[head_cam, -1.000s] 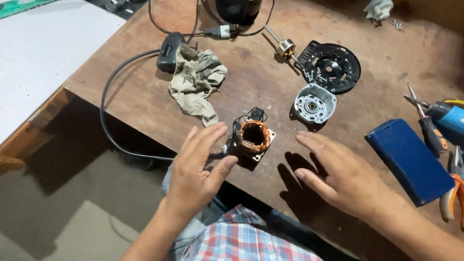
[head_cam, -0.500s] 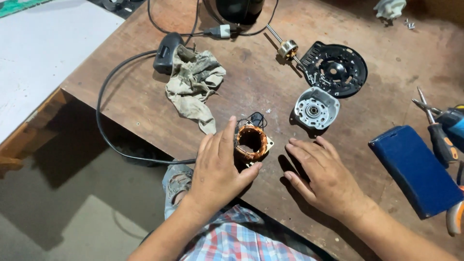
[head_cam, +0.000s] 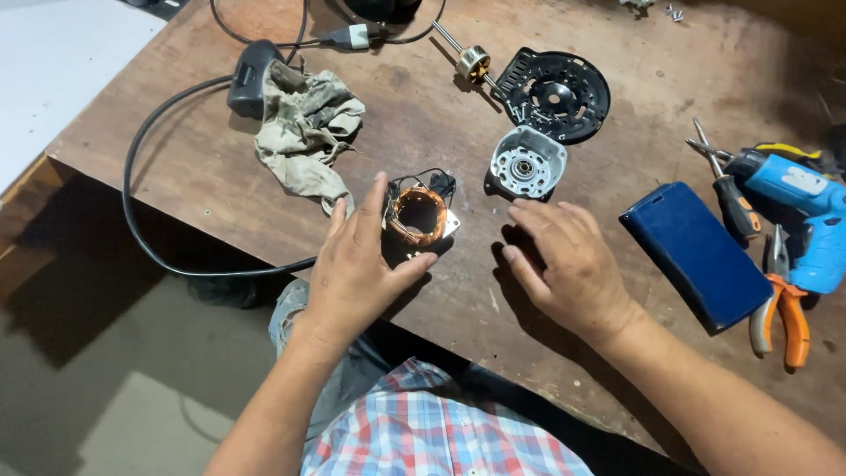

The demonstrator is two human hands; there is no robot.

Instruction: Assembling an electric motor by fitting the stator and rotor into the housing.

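Note:
A small motor stator with copper windings lies on the brown wooden table near its front edge. My left hand rests against the stator's left side, thumb touching its front, fingers spread. My right hand lies flat and empty on the table to the right of the stator, just below a grey metal motor end cap. Behind that sits a black round motor cover and a rotor shaft.
A crumpled grey rag and a black power cable with adapter lie at the left. At the right are a dark blue case, a screwdriver, a blue power tool and orange-handled pliers.
Both hands moved forward onto the table. My left hand closed in on the stator and now touches it; my right hand came up near the end cap.

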